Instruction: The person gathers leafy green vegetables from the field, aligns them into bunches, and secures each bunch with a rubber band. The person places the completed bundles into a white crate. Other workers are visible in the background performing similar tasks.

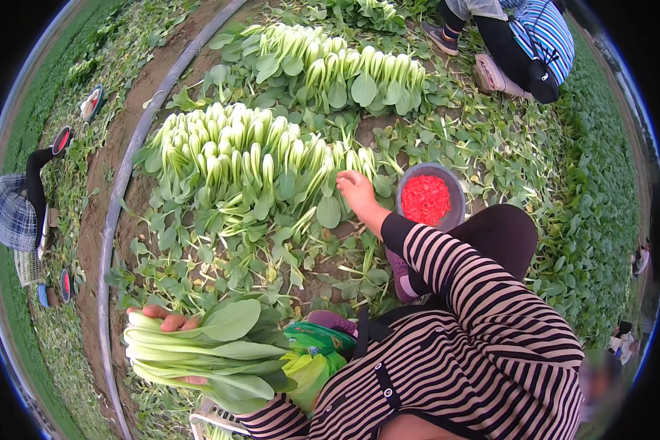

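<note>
Striped top; greens in L hand, L-R axis, leaves R

bunch of leafy greens, pale stalks leftward, leaves rightward, nearly horizontal, row of upended greens beyond

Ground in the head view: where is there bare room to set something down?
Mostly bare soil runs left of the grey hose, bordered beyond by scattered leaves. Crowded around the right hand: stacked greens left, red-filled bucket right.
</note>
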`<action>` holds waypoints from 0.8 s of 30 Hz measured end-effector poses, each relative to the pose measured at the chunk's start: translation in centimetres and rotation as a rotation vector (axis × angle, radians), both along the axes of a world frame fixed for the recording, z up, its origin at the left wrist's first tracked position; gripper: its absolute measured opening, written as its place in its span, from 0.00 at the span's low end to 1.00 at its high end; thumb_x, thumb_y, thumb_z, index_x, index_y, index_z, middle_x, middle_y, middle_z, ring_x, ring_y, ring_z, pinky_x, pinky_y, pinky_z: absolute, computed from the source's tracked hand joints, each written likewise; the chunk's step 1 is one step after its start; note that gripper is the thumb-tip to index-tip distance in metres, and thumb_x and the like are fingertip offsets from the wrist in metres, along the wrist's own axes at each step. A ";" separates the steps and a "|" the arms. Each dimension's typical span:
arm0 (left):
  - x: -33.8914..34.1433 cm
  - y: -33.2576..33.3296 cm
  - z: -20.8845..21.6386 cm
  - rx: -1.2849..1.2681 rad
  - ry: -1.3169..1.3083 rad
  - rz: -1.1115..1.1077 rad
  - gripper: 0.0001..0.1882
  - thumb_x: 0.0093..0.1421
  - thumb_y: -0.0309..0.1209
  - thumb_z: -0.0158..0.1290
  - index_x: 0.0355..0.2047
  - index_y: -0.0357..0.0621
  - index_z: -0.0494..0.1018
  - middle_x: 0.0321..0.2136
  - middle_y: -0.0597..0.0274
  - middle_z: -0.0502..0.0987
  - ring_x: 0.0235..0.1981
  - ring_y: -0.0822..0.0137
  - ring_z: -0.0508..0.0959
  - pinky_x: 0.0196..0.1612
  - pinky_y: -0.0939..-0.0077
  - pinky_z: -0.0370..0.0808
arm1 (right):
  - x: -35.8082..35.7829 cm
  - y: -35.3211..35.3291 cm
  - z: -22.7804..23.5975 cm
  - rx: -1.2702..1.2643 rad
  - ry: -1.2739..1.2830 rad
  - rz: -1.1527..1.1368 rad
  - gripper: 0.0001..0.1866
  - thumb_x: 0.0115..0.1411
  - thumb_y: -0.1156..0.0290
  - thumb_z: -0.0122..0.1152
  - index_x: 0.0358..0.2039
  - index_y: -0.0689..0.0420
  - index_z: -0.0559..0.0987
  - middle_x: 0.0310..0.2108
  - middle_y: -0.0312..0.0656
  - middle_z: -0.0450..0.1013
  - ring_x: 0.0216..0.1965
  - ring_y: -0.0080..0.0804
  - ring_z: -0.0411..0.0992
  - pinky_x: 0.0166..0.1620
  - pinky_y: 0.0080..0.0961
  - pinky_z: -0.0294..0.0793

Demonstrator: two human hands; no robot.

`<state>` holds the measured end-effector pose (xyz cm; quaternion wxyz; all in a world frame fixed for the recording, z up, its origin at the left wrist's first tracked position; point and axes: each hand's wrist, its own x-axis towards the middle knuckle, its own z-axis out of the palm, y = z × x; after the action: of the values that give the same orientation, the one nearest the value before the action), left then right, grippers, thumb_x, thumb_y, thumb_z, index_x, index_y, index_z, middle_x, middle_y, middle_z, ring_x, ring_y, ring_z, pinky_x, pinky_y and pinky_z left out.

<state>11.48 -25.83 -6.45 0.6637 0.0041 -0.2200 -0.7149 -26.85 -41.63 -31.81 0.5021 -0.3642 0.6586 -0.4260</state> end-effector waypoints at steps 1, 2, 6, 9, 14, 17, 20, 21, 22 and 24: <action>0.4 -0.1 0.2 0.030 -0.018 0.001 0.35 0.60 0.28 0.56 0.66 0.54 0.54 0.61 0.62 0.62 0.57 0.61 0.67 0.61 0.60 0.62 | -1.4 -0.9 -2.0 0.002 0.112 -0.111 0.13 0.61 0.70 0.56 0.45 0.60 0.78 0.38 0.41 0.78 0.39 0.29 0.76 0.43 0.25 0.74; 0.9 -0.1 1.2 0.100 -0.012 -0.046 0.31 0.63 0.30 0.52 0.66 0.55 0.56 0.61 0.62 0.63 0.55 0.61 0.68 0.59 0.61 0.63 | -2.4 -1.9 -3.2 0.004 0.222 -0.213 0.11 0.60 0.69 0.58 0.41 0.60 0.80 0.35 0.44 0.79 0.36 0.33 0.77 0.43 0.28 0.74; 1.3 0.6 2.4 0.196 -0.080 0.026 0.25 0.66 0.35 0.48 0.64 0.58 0.61 0.59 0.65 0.66 0.50 0.65 0.72 0.51 0.66 0.65 | -5.0 -6.6 -4.4 -0.155 0.626 -0.189 0.14 0.58 0.65 0.59 0.41 0.58 0.80 0.37 0.49 0.78 0.39 0.47 0.77 0.44 0.37 0.74; 2.0 0.2 2.0 0.202 -0.113 -0.018 0.25 0.66 0.34 0.49 0.63 0.60 0.61 0.59 0.67 0.67 0.50 0.67 0.72 0.51 0.67 0.65 | -6.4 -7.9 -4.7 0.069 0.789 0.037 0.18 0.53 0.59 0.65 0.40 0.58 0.80 0.38 0.52 0.78 0.41 0.49 0.76 0.46 0.40 0.74; 1.6 -0.5 1.7 0.196 -0.085 -0.049 0.25 0.66 0.34 0.48 0.63 0.61 0.62 0.60 0.68 0.66 0.51 0.68 0.72 0.52 0.66 0.65 | -8.5 -8.7 -5.1 0.080 0.680 0.134 0.23 0.48 0.60 0.71 0.37 0.64 0.78 0.33 0.53 0.77 0.36 0.44 0.77 0.42 0.35 0.74; 1.6 -0.2 1.6 0.141 -0.105 -0.010 0.25 0.69 0.36 0.43 0.65 0.64 0.58 0.61 0.66 0.65 0.52 0.64 0.72 0.53 0.63 0.63 | -7.2 -8.8 -3.4 -0.034 0.347 0.024 0.20 0.51 0.67 0.70 0.40 0.64 0.75 0.33 0.46 0.77 0.36 0.32 0.76 0.41 0.28 0.74; 1.3 -0.5 0.7 0.078 -0.064 -0.004 0.24 0.69 0.38 0.41 0.66 0.64 0.57 0.63 0.64 0.63 0.53 0.61 0.72 0.56 0.59 0.61 | -9.4 -9.1 -1.0 -0.151 0.086 -0.072 0.22 0.54 0.70 0.70 0.47 0.64 0.74 0.38 0.40 0.77 0.38 0.25 0.74 0.43 0.24 0.73; 0.4 -0.7 0.9 0.098 -0.054 0.006 0.25 0.69 0.38 0.42 0.66 0.64 0.56 0.63 0.64 0.63 0.53 0.61 0.72 0.56 0.59 0.61 | -10.3 -9.1 0.3 -0.121 -0.011 -0.058 0.22 0.54 0.71 0.70 0.47 0.64 0.75 0.39 0.39 0.77 0.38 0.24 0.74 0.43 0.24 0.73; -0.1 -0.5 1.7 0.119 -0.056 0.030 0.25 0.69 0.37 0.43 0.66 0.63 0.56 0.63 0.64 0.63 0.54 0.61 0.72 0.57 0.58 0.61 | -10.7 -9.3 1.8 -0.091 -0.120 -0.032 0.22 0.54 0.71 0.70 0.48 0.64 0.75 0.40 0.38 0.77 0.39 0.24 0.74 0.43 0.24 0.73; 0.1 -0.4 0.7 0.016 -0.055 0.033 0.33 0.63 0.30 0.50 0.67 0.62 0.54 0.64 0.65 0.60 0.57 0.62 0.68 0.59 0.57 0.61 | -11.9 -9.2 4.1 0.077 -0.215 0.151 0.20 0.58 0.65 0.68 0.47 0.60 0.77 0.39 0.34 0.77 0.39 0.21 0.73 0.42 0.23 0.72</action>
<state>11.56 -26.19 -5.71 0.6692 0.0326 -0.2323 -0.7051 -38.73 -50.82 -27.75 0.6141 -0.3455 0.5875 -0.3980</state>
